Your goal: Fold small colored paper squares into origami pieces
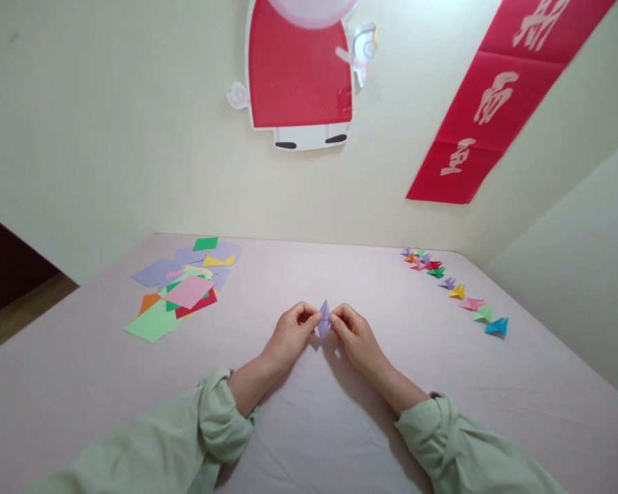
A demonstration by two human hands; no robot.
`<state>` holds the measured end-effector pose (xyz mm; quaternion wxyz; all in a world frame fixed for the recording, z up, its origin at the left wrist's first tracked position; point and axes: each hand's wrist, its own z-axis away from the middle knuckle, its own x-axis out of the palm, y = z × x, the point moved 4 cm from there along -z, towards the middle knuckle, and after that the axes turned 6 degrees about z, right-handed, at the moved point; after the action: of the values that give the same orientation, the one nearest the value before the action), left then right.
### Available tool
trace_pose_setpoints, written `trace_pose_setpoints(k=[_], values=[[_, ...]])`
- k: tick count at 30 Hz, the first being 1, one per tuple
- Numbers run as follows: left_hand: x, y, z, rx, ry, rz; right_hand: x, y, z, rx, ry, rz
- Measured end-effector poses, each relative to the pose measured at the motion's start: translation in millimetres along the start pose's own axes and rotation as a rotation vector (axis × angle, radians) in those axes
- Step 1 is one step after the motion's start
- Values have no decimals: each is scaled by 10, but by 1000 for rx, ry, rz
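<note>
A small purple folded paper piece [323,318] stands upright just above the pale pink table [340,425], in the middle of the view. My left hand [290,335] pinches its left side with closed fingers. My right hand [357,336] pinches its right side the same way. Both wrists rest low over the tabletop, and pale green sleeves are pushed up on both forearms.
A loose pile of flat coloured paper squares [185,291] lies at the left of the table. A curved row of several small folded paper pieces [456,291] runs along the right. A cream wall with a red cartoon sticker [299,75] and a red banner [499,96] stands behind.
</note>
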<state>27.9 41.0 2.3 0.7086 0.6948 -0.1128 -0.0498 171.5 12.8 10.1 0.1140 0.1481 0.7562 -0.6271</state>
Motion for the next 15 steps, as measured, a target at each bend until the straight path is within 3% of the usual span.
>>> trace_pose_setpoints(k=[7, 15], values=[[-32, -38, -17, -45, 30, 49, -6, 54, -6, 30, 59, -32], [12, -68, -19, -26, 9, 99, 25, 29, 18, 33, 4, 7]])
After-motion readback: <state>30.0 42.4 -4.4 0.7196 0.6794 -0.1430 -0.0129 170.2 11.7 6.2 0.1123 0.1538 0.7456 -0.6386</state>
